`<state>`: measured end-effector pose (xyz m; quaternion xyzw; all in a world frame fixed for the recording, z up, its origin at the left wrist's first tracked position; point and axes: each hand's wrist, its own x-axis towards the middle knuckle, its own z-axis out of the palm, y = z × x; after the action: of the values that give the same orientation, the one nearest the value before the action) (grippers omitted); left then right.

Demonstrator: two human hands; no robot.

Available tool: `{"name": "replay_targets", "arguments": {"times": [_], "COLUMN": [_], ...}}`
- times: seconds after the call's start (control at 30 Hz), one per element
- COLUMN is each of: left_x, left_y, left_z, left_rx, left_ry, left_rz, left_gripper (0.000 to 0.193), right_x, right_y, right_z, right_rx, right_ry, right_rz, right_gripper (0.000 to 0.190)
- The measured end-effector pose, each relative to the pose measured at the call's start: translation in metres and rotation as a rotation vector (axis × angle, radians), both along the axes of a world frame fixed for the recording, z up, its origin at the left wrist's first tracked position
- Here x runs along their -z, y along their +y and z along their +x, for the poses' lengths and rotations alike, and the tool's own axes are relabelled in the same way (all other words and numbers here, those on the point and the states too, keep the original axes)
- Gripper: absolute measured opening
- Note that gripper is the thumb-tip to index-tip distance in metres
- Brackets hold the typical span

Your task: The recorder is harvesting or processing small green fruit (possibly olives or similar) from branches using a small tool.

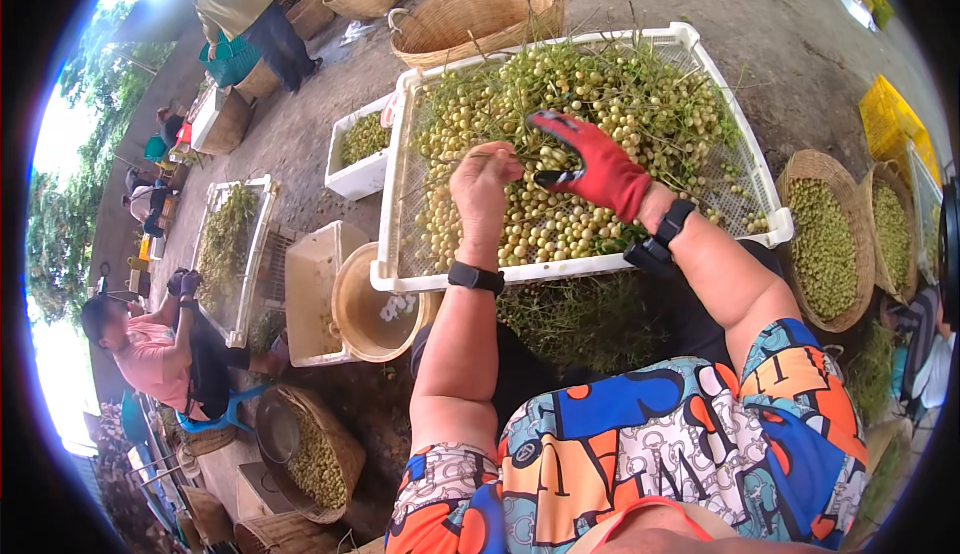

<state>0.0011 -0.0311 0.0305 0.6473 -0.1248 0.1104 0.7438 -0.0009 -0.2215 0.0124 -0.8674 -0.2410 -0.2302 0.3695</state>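
A white plastic mesh tray [577,269] before me is heaped with small round yellow-green fruits [525,242] and thin green stems. My bare left hand [484,179] is over the heap, its thumb and fingers pinched on a thin stem [525,157]. To its right, my right hand [592,164] wears a red glove with dark fingertips; its thumb and fingers are spread apart above the fruits, with nothing seen between them. Each wrist has a black band. More green stems [592,321] lie below the tray's near edge.
A woven basket [487,17] stands beyond the tray; a white box [360,175] and a round tub [379,306] are at its left. Fruit-filled baskets [825,246] stand at the right. A seated person [161,351] works at another tray [240,291] on the left.
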Motion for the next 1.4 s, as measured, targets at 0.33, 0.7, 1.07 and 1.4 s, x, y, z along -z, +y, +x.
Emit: {"name": "replay_targets", "arguments": {"times": [0.33,0.7,1.07,1.4], "left_x": [0.009,0.02,0.024,0.003], "left_y": [-0.018,-0.004,0.0,0.02], "left_z": [-0.007,0.007,0.01,0.017], "left_rx": [0.107,0.05,0.028,-0.104], "left_ry": [0.152,0.163,0.134,0.17], "left_rz": [-0.007,0.008,0.023,-0.105], "left_gripper": [0.012,0.013,0.015,0.014], "right_x": [0.062,0.057,0.057,0.066], "right_y": [-0.007,-0.017,-0.024,-0.053], "right_z": [0.019,0.025,0.03,0.038], "right_rx": [0.122,-0.005,0.052,0.271], "right_ry": [0.392,0.605,0.626,0.339], "right_rz": [0.009,0.131,0.168,-0.413], "right_gripper": [0.019,0.027,0.02,0.038]}}
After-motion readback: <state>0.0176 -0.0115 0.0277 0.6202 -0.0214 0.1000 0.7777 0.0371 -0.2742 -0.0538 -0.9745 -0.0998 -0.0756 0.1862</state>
